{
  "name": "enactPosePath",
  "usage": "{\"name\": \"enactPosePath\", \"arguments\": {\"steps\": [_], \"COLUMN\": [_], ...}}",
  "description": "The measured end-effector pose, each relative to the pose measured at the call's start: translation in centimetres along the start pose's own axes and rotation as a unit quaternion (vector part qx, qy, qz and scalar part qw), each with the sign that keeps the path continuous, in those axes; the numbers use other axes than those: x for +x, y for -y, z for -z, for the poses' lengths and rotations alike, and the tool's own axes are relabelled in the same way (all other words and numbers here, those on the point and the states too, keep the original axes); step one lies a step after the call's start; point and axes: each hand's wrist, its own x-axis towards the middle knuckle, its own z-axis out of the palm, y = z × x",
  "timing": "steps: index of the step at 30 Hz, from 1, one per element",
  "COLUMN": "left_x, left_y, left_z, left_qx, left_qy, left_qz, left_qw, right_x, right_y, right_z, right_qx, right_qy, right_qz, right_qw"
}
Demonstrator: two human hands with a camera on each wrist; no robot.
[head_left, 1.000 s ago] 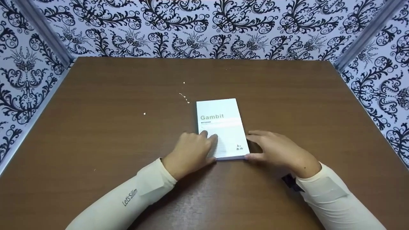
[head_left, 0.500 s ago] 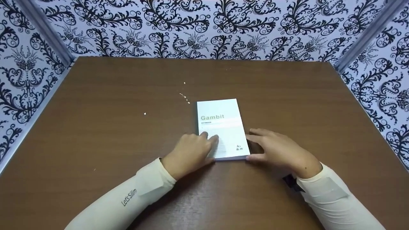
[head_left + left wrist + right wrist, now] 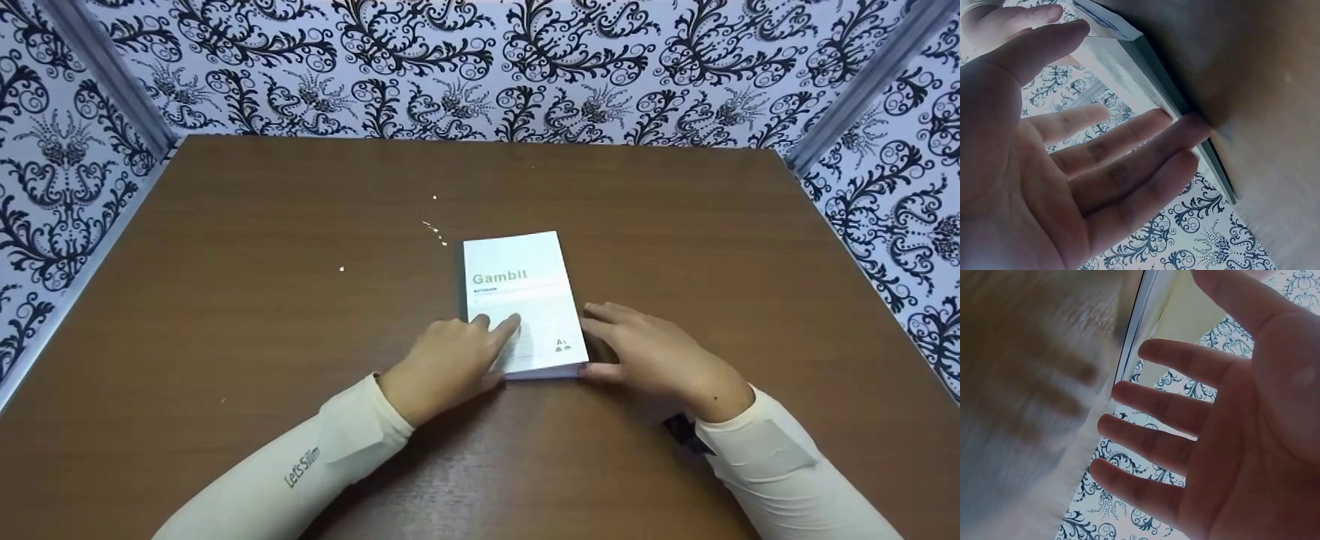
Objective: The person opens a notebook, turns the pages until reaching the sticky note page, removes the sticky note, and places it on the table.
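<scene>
A white notebook with "Gambit" on its cover and a dark green spine lies on the brown table, slightly turned. At its lower left, my left hand stretches the index finger over the cover. In the left wrist view, other fingertips of that hand reach the notebook's green spine, and the fingers are straight and spread. My right hand is by the notebook's right side, its thumb near the bottom right corner. In the right wrist view its fingers are straight and apart, close to the page edges.
Small white specks lie on the table behind and left of the notebook. Patterned panels in black and white stand along the back and both sides. A small black object shows under the right wrist.
My left index finger has shifted slightly to the right over the cover. The notebook's bottom edge shows a little thicker at the right. My right hand has hardly moved.
</scene>
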Motion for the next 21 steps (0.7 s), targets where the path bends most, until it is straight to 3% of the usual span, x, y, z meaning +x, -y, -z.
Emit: {"name": "enactPosePath", "arguments": {"steps": [11,21], "left_x": [0.06,-0.13], "left_y": [0.03,0.07], "left_z": [0.22,-0.19], "left_qx": [-0.012,-0.033], "left_qy": [0.013,-0.041], "left_qz": [-0.012,-0.038], "left_qw": [0.9998,0.9979], "right_x": [0.08,0.2], "right_y": [0.14,0.01], "right_z": [-0.42,-0.75], "right_qx": [-0.014,-0.024], "right_qy": [-0.011,-0.044], "right_qz": [0.023,0.043], "right_qw": [1.0,0.998]}}
